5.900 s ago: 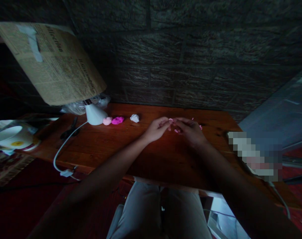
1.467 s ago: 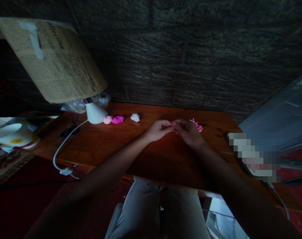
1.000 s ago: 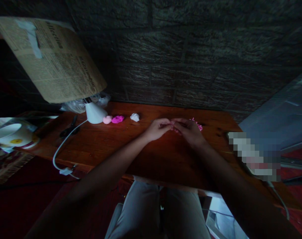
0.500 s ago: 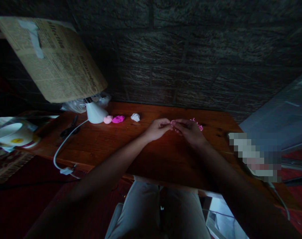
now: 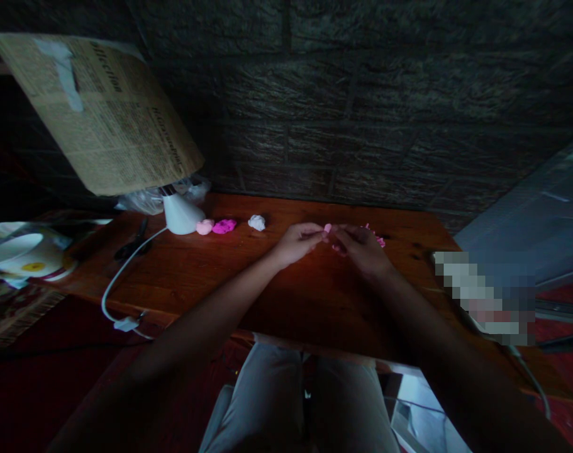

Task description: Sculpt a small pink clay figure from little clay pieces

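Observation:
A small pink piece of what looks like modelling clay (image 5: pixel 328 228) is pinched between the thumb and forefinger of my left hand (image 5: pixel 299 244), above the wooden tabletop. My right hand (image 5: pixel 364 250) is close by on the right, its fingers bent into a pinch beside the piece. Whether those fingertips touch it or hold a bit of their own is too dark to tell. Partly hidden behind my right hand is a ragged bright pink thing (image 5: pixel 379 239) on the table. To the left lie a white lump (image 5: pixel 256 222), a magenta lump (image 5: pixel 224 226) and a pale pink lump (image 5: pixel 204 227).
A lamp with a newspaper-print shade (image 5: pixel 102 119) stands at the left on its white base (image 5: pixel 180 214). Near it are dark scissors (image 5: pixel 134 242), a white cable (image 5: pixel 111 283) and a paper cup (image 5: pixel 19 255). A blurred-out object (image 5: pixel 484 299) lies at right. A dark wall (image 5: pixel 314 113) rises behind.
My right fingertips have drawn slightly away to the right, so more of the pink piece shows at my left fingertips. The lumps on the table have stayed put.

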`<state>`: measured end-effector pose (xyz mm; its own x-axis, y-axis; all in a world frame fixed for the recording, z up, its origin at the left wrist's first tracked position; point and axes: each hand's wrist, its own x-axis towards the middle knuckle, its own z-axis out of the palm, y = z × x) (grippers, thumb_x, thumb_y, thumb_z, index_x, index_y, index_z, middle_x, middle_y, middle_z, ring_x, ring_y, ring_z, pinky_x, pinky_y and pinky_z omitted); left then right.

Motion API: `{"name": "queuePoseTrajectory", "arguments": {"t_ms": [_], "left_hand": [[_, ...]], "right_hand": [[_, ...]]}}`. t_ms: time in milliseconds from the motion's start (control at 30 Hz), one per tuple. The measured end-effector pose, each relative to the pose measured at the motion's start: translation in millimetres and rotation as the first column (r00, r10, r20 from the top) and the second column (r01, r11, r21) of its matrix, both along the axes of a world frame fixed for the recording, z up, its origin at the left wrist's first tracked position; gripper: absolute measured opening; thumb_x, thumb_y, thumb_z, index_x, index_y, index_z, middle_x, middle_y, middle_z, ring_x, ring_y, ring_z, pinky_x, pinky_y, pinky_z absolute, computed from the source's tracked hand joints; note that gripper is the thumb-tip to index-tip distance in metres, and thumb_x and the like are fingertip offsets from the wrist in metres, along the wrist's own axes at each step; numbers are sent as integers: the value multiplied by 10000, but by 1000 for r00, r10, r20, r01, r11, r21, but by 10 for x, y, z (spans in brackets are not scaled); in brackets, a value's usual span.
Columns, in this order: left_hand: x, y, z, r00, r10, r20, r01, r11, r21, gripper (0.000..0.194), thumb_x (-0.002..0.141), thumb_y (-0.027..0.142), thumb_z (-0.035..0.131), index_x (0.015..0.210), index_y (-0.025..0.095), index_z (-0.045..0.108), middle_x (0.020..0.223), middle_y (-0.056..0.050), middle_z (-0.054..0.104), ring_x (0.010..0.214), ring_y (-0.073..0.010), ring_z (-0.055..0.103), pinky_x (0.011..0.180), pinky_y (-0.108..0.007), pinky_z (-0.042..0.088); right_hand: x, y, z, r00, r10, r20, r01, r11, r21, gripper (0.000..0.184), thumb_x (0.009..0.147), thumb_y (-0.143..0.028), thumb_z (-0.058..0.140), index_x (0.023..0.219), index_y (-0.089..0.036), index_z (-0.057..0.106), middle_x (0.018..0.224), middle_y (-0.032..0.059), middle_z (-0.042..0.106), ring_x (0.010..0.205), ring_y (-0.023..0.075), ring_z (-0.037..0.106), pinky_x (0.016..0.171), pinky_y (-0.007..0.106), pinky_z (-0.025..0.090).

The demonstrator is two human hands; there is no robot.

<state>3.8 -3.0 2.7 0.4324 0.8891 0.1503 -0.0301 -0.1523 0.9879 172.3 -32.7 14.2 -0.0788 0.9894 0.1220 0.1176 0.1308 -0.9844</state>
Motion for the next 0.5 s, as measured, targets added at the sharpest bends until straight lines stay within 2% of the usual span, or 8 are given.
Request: {"name": "queuePoseTrajectory", "arguments": {"t_ms": [233,367,500], "left_hand": [[-11,19,-33,999,-40,11,40,999,-22,314,816,454,704,855,143,711,761,-24,672,545,-67,434,495,-217,288],[-4,15,-30,999,-33,8,33,999,-15,335,824,470,693,871,139,706,776,-22,680,541,-62,435,512,-221,305],[4,6,-17,999,18,35,-20,999,31,310,825,444,705,897,143,691,847,-32,697,629,-79,528,590,-234,378]], "right_hand": [[16,4,10,999,-1,-34,0,1000,-20,454,689,-607,787,875,-194,765,786,52,723,607,123,527,531,257,424],[16,15,6,999,24,27,-24,1000,5,484,718,-656,743,837,-187,758,803,62,732,605,131,543,543,267,449],[16,23,-10,993,47,109,-52,998,45,486,769,-665,695,865,-192,759,850,66,737,596,142,573,565,286,475]]}}
